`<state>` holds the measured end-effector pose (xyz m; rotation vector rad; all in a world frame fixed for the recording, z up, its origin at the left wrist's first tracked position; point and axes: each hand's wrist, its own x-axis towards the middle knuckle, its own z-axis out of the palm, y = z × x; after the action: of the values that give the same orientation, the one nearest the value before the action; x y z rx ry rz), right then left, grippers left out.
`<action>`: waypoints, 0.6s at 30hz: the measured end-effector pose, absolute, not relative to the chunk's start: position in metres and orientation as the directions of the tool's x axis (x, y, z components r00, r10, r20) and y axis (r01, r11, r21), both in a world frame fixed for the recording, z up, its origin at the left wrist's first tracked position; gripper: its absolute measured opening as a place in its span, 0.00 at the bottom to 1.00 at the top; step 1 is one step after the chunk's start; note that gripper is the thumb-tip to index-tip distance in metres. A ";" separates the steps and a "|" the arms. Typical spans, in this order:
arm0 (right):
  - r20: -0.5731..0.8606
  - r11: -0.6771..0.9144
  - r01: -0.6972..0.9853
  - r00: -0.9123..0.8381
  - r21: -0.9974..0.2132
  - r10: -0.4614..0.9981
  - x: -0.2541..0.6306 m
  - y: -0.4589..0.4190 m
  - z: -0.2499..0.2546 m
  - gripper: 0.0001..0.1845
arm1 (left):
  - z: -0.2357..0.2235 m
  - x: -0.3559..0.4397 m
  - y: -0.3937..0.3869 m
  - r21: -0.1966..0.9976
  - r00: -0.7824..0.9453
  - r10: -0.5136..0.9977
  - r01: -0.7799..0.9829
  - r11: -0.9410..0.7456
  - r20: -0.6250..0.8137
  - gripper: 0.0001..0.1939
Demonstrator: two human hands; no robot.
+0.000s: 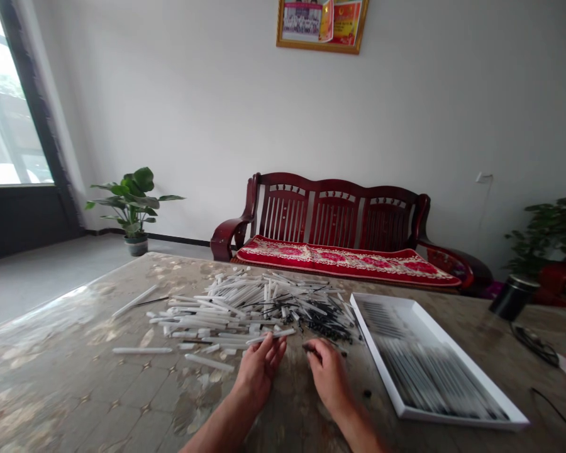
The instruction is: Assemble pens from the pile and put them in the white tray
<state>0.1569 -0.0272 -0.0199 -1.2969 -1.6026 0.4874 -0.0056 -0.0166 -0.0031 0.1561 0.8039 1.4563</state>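
Here, a white plastic tube [270, 337] slants rightward above the left hand [258, 371].

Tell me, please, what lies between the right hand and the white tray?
In the head view, the patterned table top and one small black piece lie between the right hand and the white tray.

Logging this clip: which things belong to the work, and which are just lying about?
Work: left hand, white plastic tube, right hand, dark part, pile of white tubes and black pieces, white tray.
Lying about: wooden bench, potted plant, black canister.
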 end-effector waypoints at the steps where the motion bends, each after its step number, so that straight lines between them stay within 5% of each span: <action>1: 0.453 0.366 0.544 0.029 -0.755 0.891 0.157 -0.028 -0.019 0.14 | -0.004 -0.008 -0.015 0.549 -0.105 0.918 -0.825 0.135 -0.382 0.07; 9: 0.324 0.199 0.725 0.036 -0.660 0.945 0.188 -0.030 -0.008 0.19 | -0.005 -0.014 -0.014 0.562 -0.114 0.928 -0.819 0.115 -0.356 0.05; 18: 0.257 0.246 0.812 -0.122 -0.529 0.959 0.182 -0.038 0.000 0.10 | 0.001 -0.009 -0.012 0.532 -0.035 0.941 -0.831 0.160 -0.337 0.04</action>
<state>0.1820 -0.0382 0.0002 -1.6088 -1.9776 0.3491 -0.0094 -0.0120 0.0009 0.1893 0.7231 1.4370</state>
